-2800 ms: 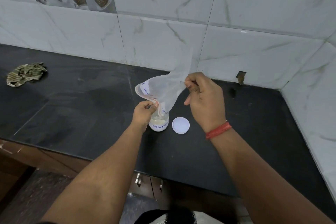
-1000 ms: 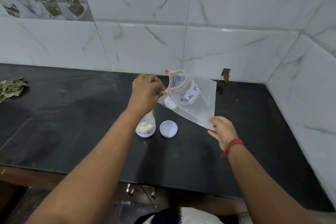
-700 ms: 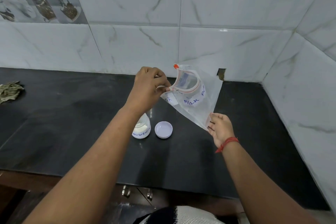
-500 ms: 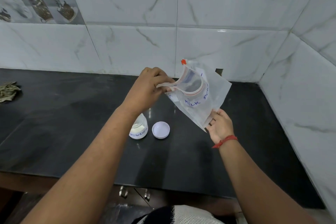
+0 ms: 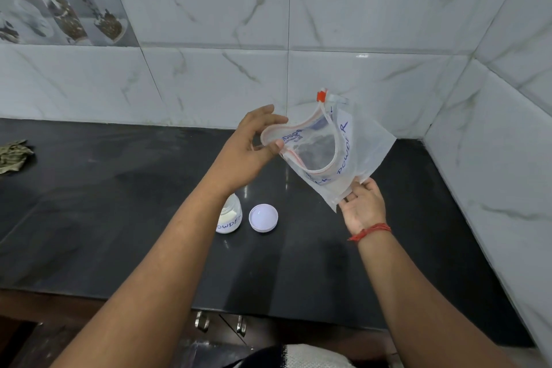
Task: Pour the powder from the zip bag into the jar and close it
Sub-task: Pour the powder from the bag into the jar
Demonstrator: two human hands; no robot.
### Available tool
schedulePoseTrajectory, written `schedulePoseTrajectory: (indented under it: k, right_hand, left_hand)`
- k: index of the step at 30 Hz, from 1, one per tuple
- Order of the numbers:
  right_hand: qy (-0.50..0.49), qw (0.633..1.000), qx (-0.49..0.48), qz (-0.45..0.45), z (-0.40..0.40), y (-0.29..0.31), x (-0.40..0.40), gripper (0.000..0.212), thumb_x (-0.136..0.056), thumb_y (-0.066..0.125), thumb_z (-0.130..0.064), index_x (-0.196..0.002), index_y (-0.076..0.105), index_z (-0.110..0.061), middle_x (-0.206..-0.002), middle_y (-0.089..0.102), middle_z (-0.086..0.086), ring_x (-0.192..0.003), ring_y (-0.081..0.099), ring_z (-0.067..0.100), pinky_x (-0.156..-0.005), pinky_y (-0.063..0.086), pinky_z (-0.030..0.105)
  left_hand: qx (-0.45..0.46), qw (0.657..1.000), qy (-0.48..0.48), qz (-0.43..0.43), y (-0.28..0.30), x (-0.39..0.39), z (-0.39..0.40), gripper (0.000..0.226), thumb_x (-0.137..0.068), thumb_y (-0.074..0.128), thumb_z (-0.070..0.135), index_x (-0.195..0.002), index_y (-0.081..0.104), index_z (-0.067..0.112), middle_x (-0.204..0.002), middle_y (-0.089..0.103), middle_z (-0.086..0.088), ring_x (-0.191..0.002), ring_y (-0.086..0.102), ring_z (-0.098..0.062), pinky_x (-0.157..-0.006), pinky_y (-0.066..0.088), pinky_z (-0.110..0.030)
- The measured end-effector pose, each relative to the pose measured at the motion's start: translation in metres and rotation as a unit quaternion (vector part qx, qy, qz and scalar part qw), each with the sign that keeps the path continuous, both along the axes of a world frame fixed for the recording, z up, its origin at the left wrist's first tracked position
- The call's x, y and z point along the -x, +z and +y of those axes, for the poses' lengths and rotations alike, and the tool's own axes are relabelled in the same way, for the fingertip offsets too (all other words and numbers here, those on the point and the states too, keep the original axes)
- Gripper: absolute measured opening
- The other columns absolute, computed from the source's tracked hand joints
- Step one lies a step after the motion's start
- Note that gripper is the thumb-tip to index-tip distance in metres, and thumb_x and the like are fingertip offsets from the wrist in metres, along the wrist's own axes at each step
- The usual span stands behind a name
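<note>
A clear zip bag (image 5: pixel 363 146) marked "MILK POWDER" hangs in the air, its mouth gaping toward me and its inside looking empty. My left hand (image 5: pixel 251 149) pinches the left rim of the mouth. My right hand (image 5: pixel 363 206) grips the bag's lower corner from below. Under my left wrist, a small jar (image 5: pixel 229 219) labelled "POWDER" stands uncapped on the black counter (image 5: pixel 119 218), with white powder inside. Its white lid (image 5: pixel 263 217) lies just to the right of the jar, inner side up.
A crumpled green cloth (image 5: pixel 12 155) lies at the far left of the counter. Marble-tiled walls (image 5: pixel 358 39) close off the back and right side. The counter's front edge runs above cabinet handles (image 5: pixel 221 323).
The bag was tipped over the jar with both hands; it has since been lifted away to the right and turned mouth-up. My right hand dropped from the top to the bag's lower corner.
</note>
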State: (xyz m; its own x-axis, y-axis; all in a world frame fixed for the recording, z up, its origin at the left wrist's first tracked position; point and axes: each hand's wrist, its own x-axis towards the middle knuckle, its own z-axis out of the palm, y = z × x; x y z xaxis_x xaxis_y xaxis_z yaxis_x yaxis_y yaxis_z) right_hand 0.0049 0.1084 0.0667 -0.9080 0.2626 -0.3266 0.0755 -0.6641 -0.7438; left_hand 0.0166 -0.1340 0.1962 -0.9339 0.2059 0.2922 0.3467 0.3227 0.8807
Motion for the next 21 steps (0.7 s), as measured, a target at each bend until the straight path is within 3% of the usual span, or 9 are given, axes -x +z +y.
schedulePoseTrajectory:
  k: [4,8,13,18,21]
  right_hand:
    - [-0.010,1.000,0.003,0.009,-0.002,0.000,0.000,0.017,-0.102,0.051,-0.003,-0.093,0.061,-0.012,-0.100,0.070,0.011,-0.103,0.068,0.029,-0.101,0.052,0.048]
    - [-0.019,1.000,-0.005,0.009,-0.003,0.000,0.000,0.016,-0.102,0.051,-0.003,-0.094,0.062,-0.012,-0.106,0.069,0.012,-0.101,0.070,0.027,-0.102,0.052,0.049]
    - [-0.029,0.999,-0.015,0.010,-0.004,0.001,0.000,0.015,-0.102,0.052,-0.004,-0.095,0.062,-0.013,-0.111,0.069,0.014,-0.106,0.070,0.029,-0.097,0.055,0.048]
    - [-0.029,0.999,-0.028,0.004,-0.003,0.001,-0.002,0.015,-0.102,0.052,-0.005,-0.095,0.062,-0.013,-0.111,0.069,0.014,-0.107,0.070,0.030,-0.097,0.055,0.049]
    - [-0.028,0.999,-0.038,-0.002,0.000,0.002,-0.004,0.013,-0.102,0.051,-0.005,-0.099,0.062,-0.011,-0.112,0.068,0.015,-0.108,0.070,0.031,-0.096,0.055,0.049]
  left_hand:
    - [-0.016,0.993,0.099,-0.065,-0.004,-0.005,0.013,0.032,-0.096,0.069,0.026,-0.124,0.063,0.041,-0.154,0.039,0.011,-0.145,0.039,-0.007,-0.120,0.036,-0.038]
    - [-0.079,0.973,0.150,-0.156,-0.005,-0.005,0.022,0.067,-0.090,0.073,0.024,-0.147,0.044,0.045,-0.151,0.037,0.002,-0.128,0.052,-0.015,-0.112,0.045,-0.041]
    - [-0.142,0.952,0.186,-0.196,-0.007,0.002,0.024,0.095,-0.074,0.075,0.020,-0.156,0.032,0.039,-0.141,0.049,-0.009,-0.118,0.062,-0.021,-0.107,0.049,-0.041]
    - [-0.191,0.933,0.221,-0.210,-0.011,0.009,0.022,0.084,-0.086,0.067,-0.005,-0.157,0.035,0.027,-0.110,0.062,-0.007,-0.108,0.069,-0.030,-0.102,0.055,-0.047]
    - [-0.142,0.947,0.219,-0.189,-0.012,0.009,0.019,0.081,-0.084,0.061,-0.011,-0.155,0.040,0.022,-0.108,0.062,-0.004,-0.108,0.067,-0.026,-0.098,0.057,-0.042]
